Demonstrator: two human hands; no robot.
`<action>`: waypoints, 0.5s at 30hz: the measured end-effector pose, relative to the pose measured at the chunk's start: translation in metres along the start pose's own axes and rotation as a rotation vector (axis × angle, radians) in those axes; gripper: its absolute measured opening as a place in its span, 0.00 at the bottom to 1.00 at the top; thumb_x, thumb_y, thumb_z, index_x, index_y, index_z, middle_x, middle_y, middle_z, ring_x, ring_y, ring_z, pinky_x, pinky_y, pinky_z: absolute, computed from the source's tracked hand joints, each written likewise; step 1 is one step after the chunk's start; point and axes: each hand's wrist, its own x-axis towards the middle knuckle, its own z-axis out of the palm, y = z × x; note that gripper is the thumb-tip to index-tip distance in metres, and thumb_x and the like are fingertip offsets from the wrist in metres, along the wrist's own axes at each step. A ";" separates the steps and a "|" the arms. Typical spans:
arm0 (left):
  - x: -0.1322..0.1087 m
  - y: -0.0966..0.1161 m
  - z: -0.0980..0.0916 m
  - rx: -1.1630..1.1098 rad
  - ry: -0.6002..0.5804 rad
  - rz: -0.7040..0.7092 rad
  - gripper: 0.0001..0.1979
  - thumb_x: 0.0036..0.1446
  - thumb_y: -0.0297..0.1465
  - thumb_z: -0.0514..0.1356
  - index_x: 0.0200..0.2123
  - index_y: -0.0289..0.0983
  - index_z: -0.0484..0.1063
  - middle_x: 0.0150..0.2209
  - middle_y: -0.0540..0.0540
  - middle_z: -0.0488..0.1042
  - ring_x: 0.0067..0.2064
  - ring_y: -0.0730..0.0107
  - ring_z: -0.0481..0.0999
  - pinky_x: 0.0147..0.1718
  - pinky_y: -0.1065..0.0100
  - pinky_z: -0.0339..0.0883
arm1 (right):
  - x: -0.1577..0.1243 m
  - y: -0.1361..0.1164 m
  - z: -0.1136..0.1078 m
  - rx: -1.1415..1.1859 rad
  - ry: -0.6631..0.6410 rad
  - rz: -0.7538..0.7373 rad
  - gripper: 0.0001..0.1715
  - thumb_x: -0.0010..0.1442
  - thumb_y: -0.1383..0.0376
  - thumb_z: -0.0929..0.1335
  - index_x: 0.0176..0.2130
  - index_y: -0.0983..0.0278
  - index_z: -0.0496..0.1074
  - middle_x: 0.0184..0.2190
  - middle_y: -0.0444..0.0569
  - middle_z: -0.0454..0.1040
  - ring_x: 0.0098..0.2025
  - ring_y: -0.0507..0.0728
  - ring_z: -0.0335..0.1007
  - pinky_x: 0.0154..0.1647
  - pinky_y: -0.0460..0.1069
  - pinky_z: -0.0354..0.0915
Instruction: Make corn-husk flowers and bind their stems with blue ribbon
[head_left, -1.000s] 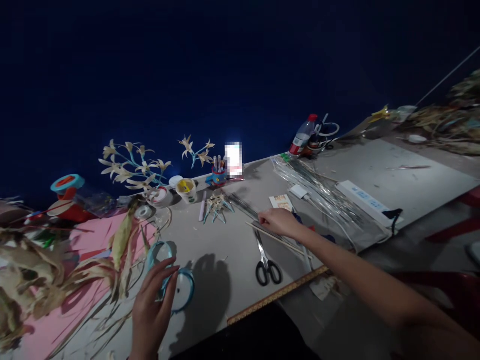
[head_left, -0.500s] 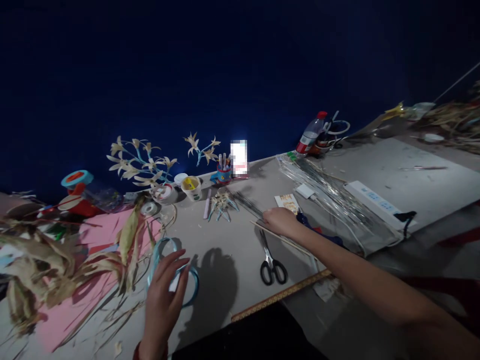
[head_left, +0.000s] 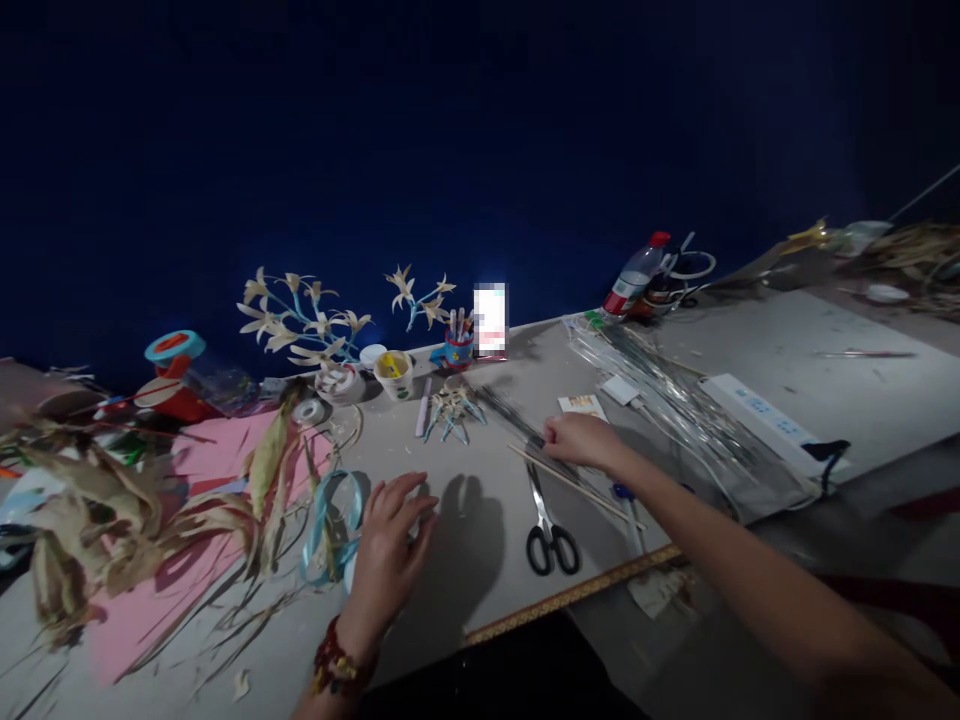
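My left hand (head_left: 394, 530) hovers above the front of the table, its fingers apart and slightly curved, holding nothing. Just left of it lies a loop of light blue ribbon (head_left: 319, 530). My right hand (head_left: 581, 440) is closed at the end of a bundle of thin dark wires (head_left: 510, 410); what its fingertips grip is hidden. Under and in front of this hand lie thin wooden sticks (head_left: 574, 482) and black-handled scissors (head_left: 552, 545), blades pointing away from me. Small star-shaped pieces with blue stems (head_left: 454, 412) rest beyond the wires.
Dried husks (head_left: 124, 500) and pink paper (head_left: 195, 560) cover the left side. At the back stand husk flowers (head_left: 300, 325), a paper cup (head_left: 394, 375), a pen mug (head_left: 459, 348) and a bright phone (head_left: 491, 320). A bottle (head_left: 636, 275), wrapped wires (head_left: 667, 400) and a power strip (head_left: 765, 415) lie right.
My left hand has moved right, away from the blue ribbon loop, and more of its wrist shows. My right hand stays closed by the wires. The whole view has shifted slightly.
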 end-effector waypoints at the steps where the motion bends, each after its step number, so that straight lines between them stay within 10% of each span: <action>1: 0.001 0.000 0.000 -0.050 -0.007 -0.023 0.09 0.61 0.28 0.56 0.42 0.42 0.75 0.53 0.40 0.74 0.56 0.55 0.71 0.58 0.46 0.60 | 0.000 0.006 -0.002 0.064 -0.015 0.004 0.05 0.50 0.65 0.69 0.28 0.64 0.75 0.32 0.54 0.79 0.37 0.62 0.76 0.33 0.49 0.64; 15: 0.025 0.019 0.008 -0.746 -0.089 -0.362 0.11 0.61 0.37 0.58 0.33 0.38 0.76 0.46 0.39 0.77 0.48 0.59 0.75 0.49 0.60 0.67 | -0.045 0.050 0.012 0.929 -0.116 0.174 0.13 0.45 0.56 0.67 0.25 0.63 0.64 0.20 0.43 0.69 0.18 0.47 0.59 0.19 0.42 0.56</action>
